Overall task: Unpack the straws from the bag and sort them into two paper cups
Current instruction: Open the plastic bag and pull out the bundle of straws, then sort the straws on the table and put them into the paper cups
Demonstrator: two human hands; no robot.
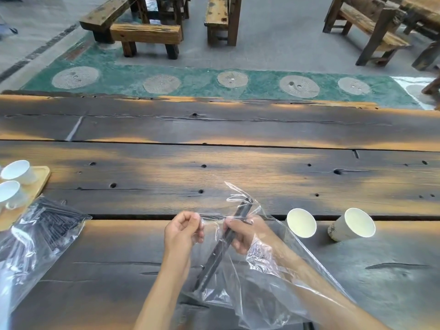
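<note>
Soft, even daylight fills the scene, bright enough to show detail without harsh contrast. The dark wooden surface [238, 163] carries warm orange patches of reflected light across its planks, strongest near its far edge and along the middle boards. Shadows are faint and diffuse; only a thin one shows under the two paper cups [331, 223] on the right. The clear plastic bag [273, 270] in the centre throws small white glints along its creases, and a second bag of straws [40, 229] at the left edge shines in places. The wide-angle lens bends straight lines near the borders. Focus is a little soft throughout.
</note>
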